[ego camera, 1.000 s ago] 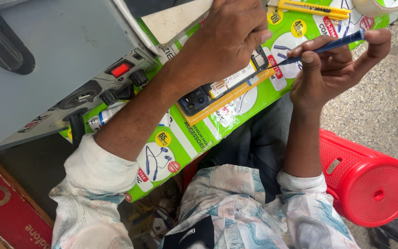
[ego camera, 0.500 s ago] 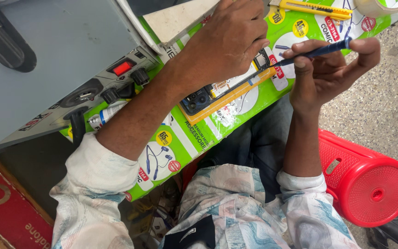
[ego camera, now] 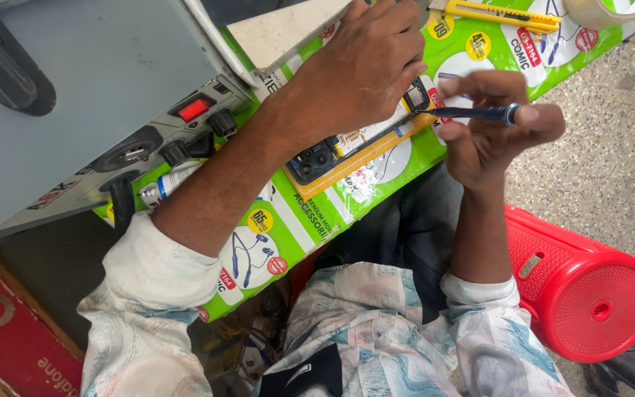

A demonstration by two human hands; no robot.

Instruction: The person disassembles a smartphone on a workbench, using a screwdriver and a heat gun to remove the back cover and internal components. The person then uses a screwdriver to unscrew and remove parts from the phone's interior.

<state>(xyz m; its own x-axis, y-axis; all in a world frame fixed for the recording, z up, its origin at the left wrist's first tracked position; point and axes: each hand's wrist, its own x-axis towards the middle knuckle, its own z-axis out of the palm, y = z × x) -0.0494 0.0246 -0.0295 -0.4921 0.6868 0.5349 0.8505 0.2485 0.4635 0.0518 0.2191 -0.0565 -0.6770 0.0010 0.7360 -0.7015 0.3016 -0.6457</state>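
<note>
Fingers of the right hand (ego camera: 490, 136): curled and clamped on a dark blue screwdriver (ego camera: 479, 113); the thumb tip presses on its rear cap.
Fingers of the left hand (ego camera: 365, 66): bent together and pressed down on an opened phone (ego camera: 347, 147); their tips are hidden from this view.
Screwdriver: it lies nearly level, and its tip points left to the upper corner of the phone, just beside the left hand.
Phone: it lies back side up, tilted, on a yellow strip over a green printed board (ego camera: 288, 220); the camera block shows at its lower left end.
Green printed board: it rests over the person's lap and carries the things like a desk.
Grey machine (ego camera: 97, 88): at the left, with a red switch (ego camera: 193, 110) and black knobs on its front panel, touching the board edge.
Yellow utility knife (ego camera: 494, 12): at the top of the board, well apart from the phone.
Tape roll (ego camera: 611, 11): at the top right corner, partly cut by the frame.
Red plastic stool (ego camera: 589, 287): on the speckled floor, just beside the right forearm.
</note>
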